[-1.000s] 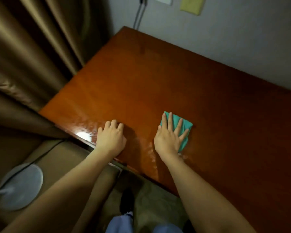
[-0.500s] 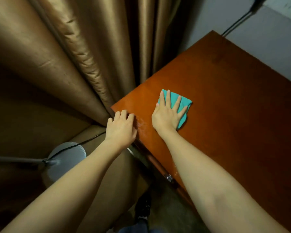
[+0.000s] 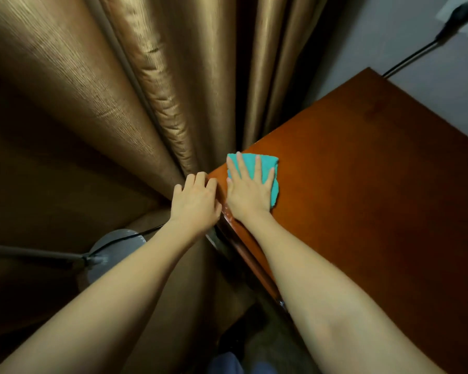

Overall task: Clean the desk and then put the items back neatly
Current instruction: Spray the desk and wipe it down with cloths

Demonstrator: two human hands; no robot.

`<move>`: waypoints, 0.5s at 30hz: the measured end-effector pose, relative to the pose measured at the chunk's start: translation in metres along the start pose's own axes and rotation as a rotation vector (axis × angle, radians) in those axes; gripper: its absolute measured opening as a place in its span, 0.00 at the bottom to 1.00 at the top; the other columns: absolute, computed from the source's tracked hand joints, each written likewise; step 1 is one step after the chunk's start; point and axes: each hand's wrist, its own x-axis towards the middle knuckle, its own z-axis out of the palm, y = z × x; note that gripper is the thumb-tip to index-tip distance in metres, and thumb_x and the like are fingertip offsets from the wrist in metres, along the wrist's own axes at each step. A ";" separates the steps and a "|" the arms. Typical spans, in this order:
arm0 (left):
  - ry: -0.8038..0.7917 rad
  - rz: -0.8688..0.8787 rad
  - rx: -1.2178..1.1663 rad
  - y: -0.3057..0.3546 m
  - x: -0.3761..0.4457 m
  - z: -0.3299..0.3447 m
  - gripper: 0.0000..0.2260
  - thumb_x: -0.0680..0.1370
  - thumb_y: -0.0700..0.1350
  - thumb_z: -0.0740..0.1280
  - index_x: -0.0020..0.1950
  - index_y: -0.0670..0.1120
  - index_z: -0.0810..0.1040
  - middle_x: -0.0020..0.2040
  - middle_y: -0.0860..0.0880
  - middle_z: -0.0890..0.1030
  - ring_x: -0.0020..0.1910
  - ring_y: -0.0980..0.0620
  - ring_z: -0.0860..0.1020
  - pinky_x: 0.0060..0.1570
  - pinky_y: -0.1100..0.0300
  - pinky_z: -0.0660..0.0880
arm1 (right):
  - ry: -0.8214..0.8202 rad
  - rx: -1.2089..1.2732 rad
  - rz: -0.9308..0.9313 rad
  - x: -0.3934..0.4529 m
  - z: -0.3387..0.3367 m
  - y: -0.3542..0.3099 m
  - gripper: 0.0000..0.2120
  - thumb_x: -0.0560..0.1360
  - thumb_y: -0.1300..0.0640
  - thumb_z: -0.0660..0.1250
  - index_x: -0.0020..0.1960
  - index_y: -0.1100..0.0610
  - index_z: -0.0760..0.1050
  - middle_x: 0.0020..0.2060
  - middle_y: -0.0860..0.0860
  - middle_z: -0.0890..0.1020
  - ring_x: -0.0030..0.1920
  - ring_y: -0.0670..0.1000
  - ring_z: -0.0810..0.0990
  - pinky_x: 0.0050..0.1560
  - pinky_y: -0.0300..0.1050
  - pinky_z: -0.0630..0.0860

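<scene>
A reddish-brown wooden desk (image 3: 362, 198) fills the right side of the head view. A teal cloth (image 3: 269, 164) lies at the desk's near left corner. My right hand (image 3: 247, 190) presses flat on the cloth, fingers straight and spread. My left hand (image 3: 196, 202) rests on the desk's left corner edge beside it; its fingers bend over the edge and their tips are hidden. No other items show on the desk top.
Brown curtains (image 3: 152, 85) hang close against the desk's left side. A lamp's round grey base (image 3: 111, 255) with a cable stands on the floor at lower left. A black cable (image 3: 414, 56) runs up the grey wall behind the desk.
My right hand has slid the cloth left to the desk's corner. My left hand followed along the front edge to the corner. The view has swung left toward the curtains.
</scene>
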 end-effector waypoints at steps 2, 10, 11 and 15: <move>0.024 0.001 0.000 0.009 -0.002 -0.004 0.17 0.78 0.50 0.59 0.65 0.46 0.69 0.66 0.46 0.69 0.64 0.46 0.67 0.58 0.50 0.68 | -0.020 -0.020 -0.031 -0.015 0.003 0.000 0.28 0.82 0.45 0.45 0.77 0.48 0.36 0.77 0.50 0.40 0.76 0.61 0.39 0.72 0.67 0.38; 0.005 0.163 0.028 0.096 -0.020 -0.003 0.17 0.80 0.50 0.57 0.68 0.49 0.67 0.66 0.47 0.69 0.63 0.47 0.67 0.58 0.53 0.68 | -0.067 0.023 0.057 -0.104 0.014 0.065 0.34 0.81 0.44 0.52 0.76 0.47 0.34 0.75 0.48 0.35 0.75 0.59 0.35 0.70 0.65 0.34; -0.001 0.189 0.034 0.113 -0.023 -0.002 0.17 0.80 0.50 0.56 0.68 0.49 0.67 0.66 0.47 0.69 0.64 0.47 0.67 0.58 0.53 0.67 | -0.068 0.055 0.093 -0.119 0.015 0.079 0.33 0.81 0.44 0.50 0.76 0.46 0.32 0.74 0.46 0.33 0.75 0.59 0.33 0.70 0.64 0.32; -0.047 0.324 0.052 0.189 -0.044 0.005 0.18 0.81 0.50 0.54 0.71 0.48 0.64 0.71 0.45 0.65 0.69 0.45 0.63 0.63 0.50 0.64 | -0.070 0.123 0.255 -0.184 0.020 0.139 0.27 0.82 0.44 0.41 0.75 0.45 0.30 0.72 0.44 0.31 0.72 0.56 0.29 0.67 0.62 0.27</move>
